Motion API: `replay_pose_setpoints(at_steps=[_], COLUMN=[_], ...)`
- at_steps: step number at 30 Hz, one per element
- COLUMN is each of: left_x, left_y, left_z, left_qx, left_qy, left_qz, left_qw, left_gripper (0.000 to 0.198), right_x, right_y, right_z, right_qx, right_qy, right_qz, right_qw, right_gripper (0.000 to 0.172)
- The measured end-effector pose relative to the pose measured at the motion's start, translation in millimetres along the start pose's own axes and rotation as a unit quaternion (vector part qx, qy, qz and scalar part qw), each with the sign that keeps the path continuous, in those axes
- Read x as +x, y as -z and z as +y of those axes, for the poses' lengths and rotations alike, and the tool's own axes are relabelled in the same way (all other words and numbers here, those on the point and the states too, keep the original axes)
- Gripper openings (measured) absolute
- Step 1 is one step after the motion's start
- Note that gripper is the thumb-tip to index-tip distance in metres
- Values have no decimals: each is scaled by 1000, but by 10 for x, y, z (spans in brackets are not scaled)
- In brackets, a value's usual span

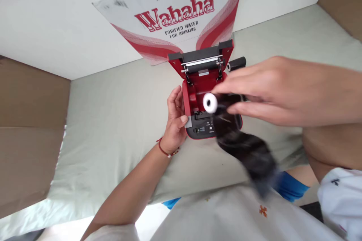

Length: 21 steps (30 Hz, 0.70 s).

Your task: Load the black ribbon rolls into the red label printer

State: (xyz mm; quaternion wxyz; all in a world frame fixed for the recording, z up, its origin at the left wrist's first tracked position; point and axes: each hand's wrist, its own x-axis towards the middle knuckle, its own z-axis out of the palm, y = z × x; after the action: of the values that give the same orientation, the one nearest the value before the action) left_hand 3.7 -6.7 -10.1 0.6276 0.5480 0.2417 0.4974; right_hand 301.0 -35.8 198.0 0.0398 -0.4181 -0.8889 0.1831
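A red and black portable printer point(201, 130) sits on the cloth with its lid point(200, 62) raised, showing a black roller inside. My left hand point(175, 120) grips the printer's left side, thumb on the front corner and fingers along the wall. Over the printer's opening, my right hand point(263, 92) pinches a black roll with a white core point(210, 102). A loose black strip point(249, 150) trails from that roll down toward my lap, blurred by motion. The roll covers part of the printer's right side. Whether it touches the compartment, I cannot tell.
Behind the printer stands a white and red Wahaha water carton point(175, 15). A second small black roll point(237, 63) lies just right of the raised lid. Brown cardboard point(31, 131) borders the left, and a pale green cloth point(113, 120) covers the surface.
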Motion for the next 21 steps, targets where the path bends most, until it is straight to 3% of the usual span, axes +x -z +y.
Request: replay_pose_setpoints(at_steps=[2,4,8,10,16,21], left_x=[-22,-54,-135,-172,-201,-203], left_y=[-16,-31,-53,-75,-173,-197], left_z=[-18,-28,-25,-7,104,157], left_qx=[53,125,267,323,434,462], left_qy=[-46,-118,-289,-344,-396,-392], left_qz=[13,32,27,13,-5,0], left_qw=[997,985,919,882,809,795], left_gripper=[81,76,69,59,39,37], right_x=[359,544,614,636,745,486], right_y=[-111,-231,-377,-404,-457,-264], right_z=[-49,-115,-197,-195,-131,-115], right_qx=[-32,-67,-104,-107,-105,-29], right_qy=[-78,-149,-207,-220,-254,-154], right_qz=[-7,-16,-22,-19,5,33], right_qw=[996,986,972,969,962,987], right_gripper=[32,37,45,44,40,30])
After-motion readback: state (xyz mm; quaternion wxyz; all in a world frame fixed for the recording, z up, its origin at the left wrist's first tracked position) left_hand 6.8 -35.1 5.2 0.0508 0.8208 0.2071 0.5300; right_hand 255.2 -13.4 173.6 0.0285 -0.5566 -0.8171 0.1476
